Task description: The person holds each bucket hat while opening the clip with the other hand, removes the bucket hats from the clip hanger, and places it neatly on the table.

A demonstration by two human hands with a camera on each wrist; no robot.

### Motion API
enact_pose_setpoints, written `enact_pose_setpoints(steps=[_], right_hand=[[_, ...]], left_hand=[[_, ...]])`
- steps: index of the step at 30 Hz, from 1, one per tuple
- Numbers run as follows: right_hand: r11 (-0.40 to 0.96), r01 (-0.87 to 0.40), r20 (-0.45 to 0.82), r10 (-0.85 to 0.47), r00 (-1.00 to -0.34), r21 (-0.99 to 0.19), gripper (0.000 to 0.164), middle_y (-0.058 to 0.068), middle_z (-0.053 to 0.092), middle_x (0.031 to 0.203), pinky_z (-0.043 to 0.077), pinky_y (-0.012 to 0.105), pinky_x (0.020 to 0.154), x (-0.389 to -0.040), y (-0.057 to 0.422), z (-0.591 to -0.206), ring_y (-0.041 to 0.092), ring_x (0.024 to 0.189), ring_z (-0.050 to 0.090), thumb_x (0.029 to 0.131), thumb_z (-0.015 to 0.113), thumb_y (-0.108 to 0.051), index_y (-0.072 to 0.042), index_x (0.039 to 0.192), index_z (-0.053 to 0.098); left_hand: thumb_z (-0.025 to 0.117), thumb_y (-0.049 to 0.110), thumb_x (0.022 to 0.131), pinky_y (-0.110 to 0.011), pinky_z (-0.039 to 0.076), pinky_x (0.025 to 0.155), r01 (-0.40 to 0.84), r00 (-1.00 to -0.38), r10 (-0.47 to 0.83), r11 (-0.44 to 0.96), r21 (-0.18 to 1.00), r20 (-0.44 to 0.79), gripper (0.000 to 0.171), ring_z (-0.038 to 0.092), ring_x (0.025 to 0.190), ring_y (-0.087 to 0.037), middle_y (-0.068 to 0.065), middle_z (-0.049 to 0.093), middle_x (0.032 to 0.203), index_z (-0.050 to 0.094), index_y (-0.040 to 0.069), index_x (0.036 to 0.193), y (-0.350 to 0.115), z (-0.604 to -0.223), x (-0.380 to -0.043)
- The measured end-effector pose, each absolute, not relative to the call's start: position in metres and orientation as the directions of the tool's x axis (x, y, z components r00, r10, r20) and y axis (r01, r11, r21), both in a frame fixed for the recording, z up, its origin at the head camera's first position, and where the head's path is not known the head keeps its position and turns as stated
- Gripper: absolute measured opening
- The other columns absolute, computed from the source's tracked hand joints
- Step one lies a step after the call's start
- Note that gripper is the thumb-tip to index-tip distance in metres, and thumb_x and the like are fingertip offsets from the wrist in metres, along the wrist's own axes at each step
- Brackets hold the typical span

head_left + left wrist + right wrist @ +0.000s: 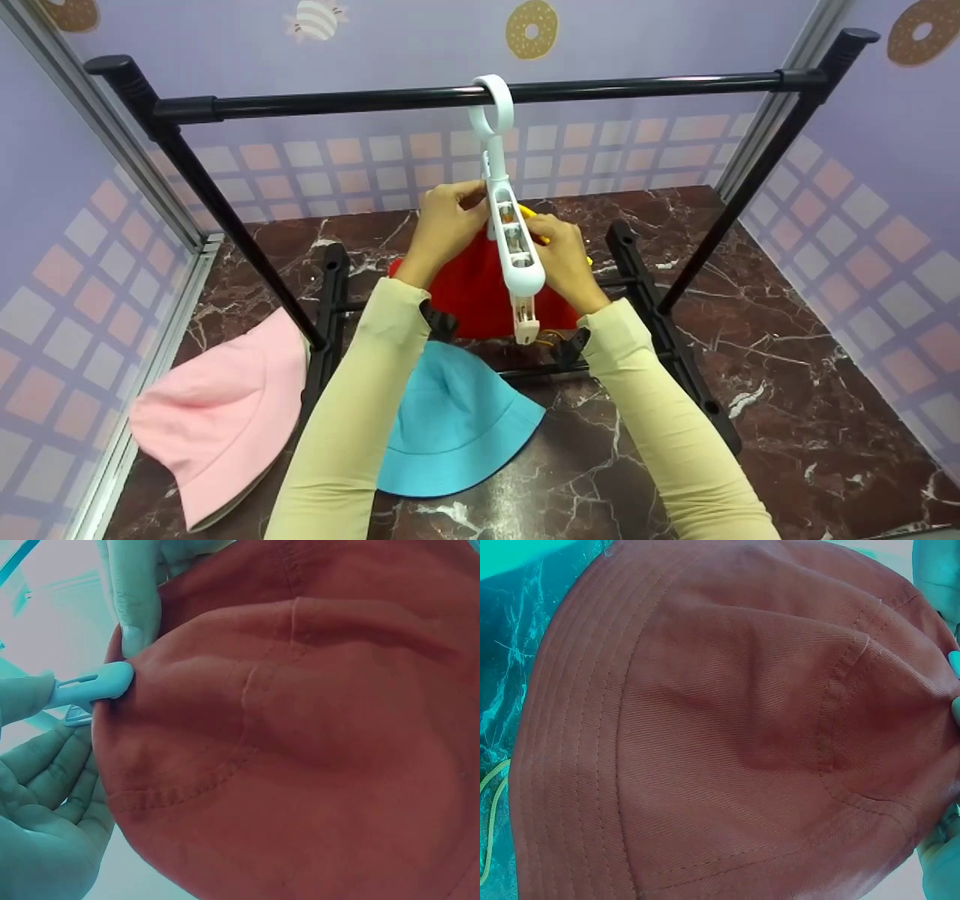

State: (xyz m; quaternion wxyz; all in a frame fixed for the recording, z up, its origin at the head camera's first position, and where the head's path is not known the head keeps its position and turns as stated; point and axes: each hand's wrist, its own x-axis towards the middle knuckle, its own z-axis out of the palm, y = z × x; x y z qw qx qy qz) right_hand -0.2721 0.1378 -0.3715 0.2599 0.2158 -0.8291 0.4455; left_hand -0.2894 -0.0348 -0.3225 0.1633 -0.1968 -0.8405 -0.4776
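Observation:
A white folding clip hanger (pixel 523 259) hangs by its ring from the black rail. Below it is a red bucket hat (pixel 469 296), its crown towards the hanger. My left hand (pixel 448 225) pinches a white clip (pixel 101 685) between thumb and fingers; the clip bites on the edge of the crown. Close by, my right hand (pixel 561 251) holds the crown's fabric, its fingers (pixel 133 596) pressing right beside the clip in the left wrist view. Stitched brim (pixel 570 765) and folded crown show in the right wrist view. The hanger partly hides the hat from above.
The black rack's rail (pixel 337 101) spans above the marble surface (pixel 787 397). A blue bucket hat (pixel 457 420) lies in front, a pink one (pixel 225 420) at the left by the rack's foot. Something yellow (pixel 528 213) shows behind my right hand. Patterned walls enclose the area.

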Motion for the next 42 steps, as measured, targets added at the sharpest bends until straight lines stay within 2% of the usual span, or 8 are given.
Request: enact_pose_setpoints(steps=[3,13,16,23,26,30,37,42], right_hand=[[0.502,-0.588,0.618,-0.127,-0.776,-0.635,0.013,0.018,0.072,0.094,0.047,0.034,0.075,-0.2728,0.1379,-0.3714,0.029,0.082,0.061,0.082,0.067,0.000,0.006,0.092,0.074],[0.503,-0.601,0.630,-0.135,-0.764,-0.621,0.008,0.017,0.072,0.088,0.043,0.025,0.070,-0.2740,0.1391,-0.3721,0.027,0.078,0.060,0.080,0.068,0.000,0.005,0.085,0.073],[0.508,-0.597,0.626,-0.135,-0.768,-0.622,0.008,0.017,0.072,0.089,0.044,0.028,0.070,-0.2741,0.1395,-0.3726,0.027,0.078,0.061,0.081,0.068,-0.001,0.004,0.085,0.074],[0.490,-0.601,0.622,-0.144,-0.770,-0.631,0.008,0.018,0.071,0.088,0.046,0.044,0.071,-0.2747,0.1399,-0.3746,0.027,0.078,0.058,0.081,0.067,0.001,0.006,0.083,0.073],[0.495,-0.600,0.622,-0.144,-0.770,-0.628,0.008,0.018,0.071,0.089,0.046,0.039,0.070,-0.2751,0.1402,-0.3752,0.027,0.078,0.058,0.081,0.066,0.001,0.005,0.082,0.073],[0.499,-0.593,0.615,-0.142,-0.776,-0.632,0.007,0.017,0.071,0.087,0.042,0.027,0.070,-0.2754,0.1405,-0.3752,0.026,0.078,0.058,0.080,0.066,0.002,0.005,0.080,0.072],[0.516,-0.592,0.616,-0.149,-0.774,-0.619,0.009,0.016,0.071,0.086,0.043,0.028,0.071,-0.2739,0.1409,-0.3757,0.027,0.079,0.062,0.085,0.068,-0.003,0.004,0.081,0.073],[0.503,-0.589,0.603,-0.158,-0.782,-0.632,0.009,0.018,0.070,0.086,0.045,0.029,0.072,-0.2723,0.1424,-0.3765,0.027,0.081,0.063,0.084,0.067,-0.003,0.004,0.080,0.073]], left_hand=[[0.063,0.016,0.087,-0.029,0.051,0.079,0.486,-0.868,0.168,0.474,0.734,0.467,0.020,0.066,0.082,-0.015,-0.006,0.075,0.094,0.076,0.011,0.102,-0.0348,-0.3220,-0.2900],[0.063,0.016,0.087,-0.028,0.050,0.076,0.474,-0.874,0.157,0.484,0.736,0.459,0.020,0.064,0.078,-0.014,-0.006,0.075,0.091,0.077,0.011,0.100,-0.0340,-0.3188,-0.2909],[0.063,0.016,0.086,-0.028,0.049,0.075,0.470,-0.876,0.156,0.487,0.736,0.457,0.020,0.063,0.077,-0.014,-0.006,0.075,0.091,0.077,0.011,0.100,-0.0340,-0.3184,-0.2915],[0.063,0.013,0.086,-0.029,0.049,0.077,0.455,-0.883,0.140,0.490,0.743,0.449,0.021,0.062,0.077,-0.014,-0.006,0.075,0.092,0.077,0.012,0.101,-0.0334,-0.3170,-0.2906],[0.063,0.013,0.086,-0.029,0.050,0.077,0.452,-0.884,0.134,0.486,0.748,0.447,0.021,0.062,0.078,-0.013,-0.006,0.075,0.093,0.077,0.012,0.101,-0.0325,-0.3167,-0.2908],[0.064,0.014,0.086,-0.027,0.049,0.076,0.454,-0.882,0.126,0.488,0.746,0.454,0.019,0.061,0.076,-0.011,-0.005,0.075,0.091,0.078,0.012,0.100,-0.0315,-0.3163,-0.2912],[0.064,0.013,0.086,-0.026,0.049,0.074,0.447,-0.882,0.103,0.495,0.746,0.460,0.019,0.057,0.073,-0.010,-0.004,0.075,0.092,0.078,0.013,0.099,-0.0298,-0.3148,-0.2889],[0.064,0.011,0.086,-0.024,0.048,0.071,0.434,-0.888,0.086,0.477,0.764,0.451,0.019,0.057,0.072,-0.010,-0.006,0.075,0.093,0.078,0.012,0.099,-0.0287,-0.3141,-0.2873]])
